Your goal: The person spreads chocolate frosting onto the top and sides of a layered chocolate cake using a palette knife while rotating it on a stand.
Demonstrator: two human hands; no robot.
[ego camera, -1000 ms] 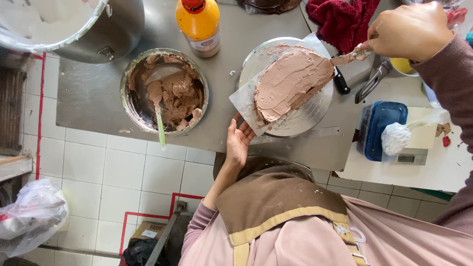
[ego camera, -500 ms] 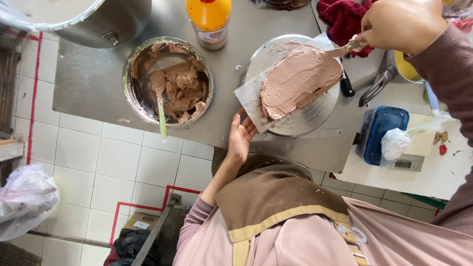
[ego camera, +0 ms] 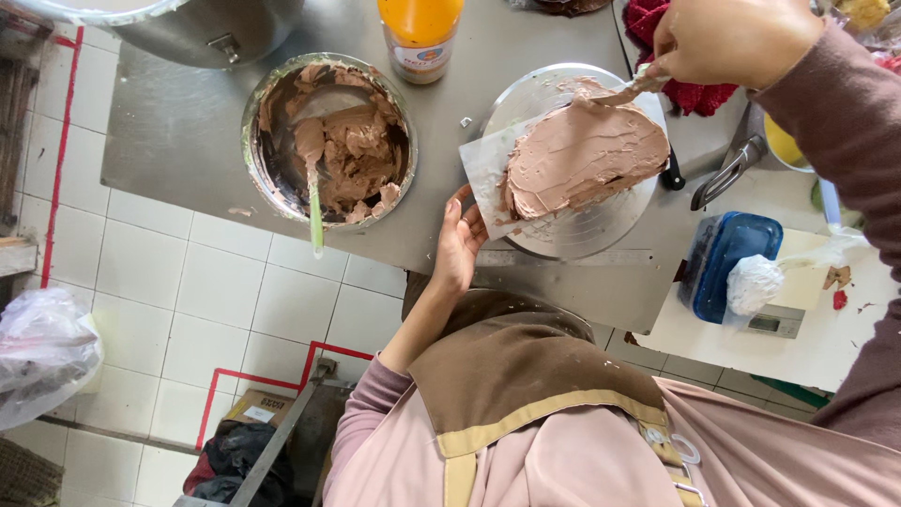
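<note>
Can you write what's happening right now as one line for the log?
left hand: touching white cake board | right hand: holding spatula, spreading brown frosting on cake | metal turntable underneath | metal frosting bowl left

White tiled floor with red tape lines; steel worktable under daylight.

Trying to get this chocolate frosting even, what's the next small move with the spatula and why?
Probably draw the spatula in the right hand back across the frosted cake toward the left hand: the frosting looks ridged, and the blade sits at the far edge.
</note>
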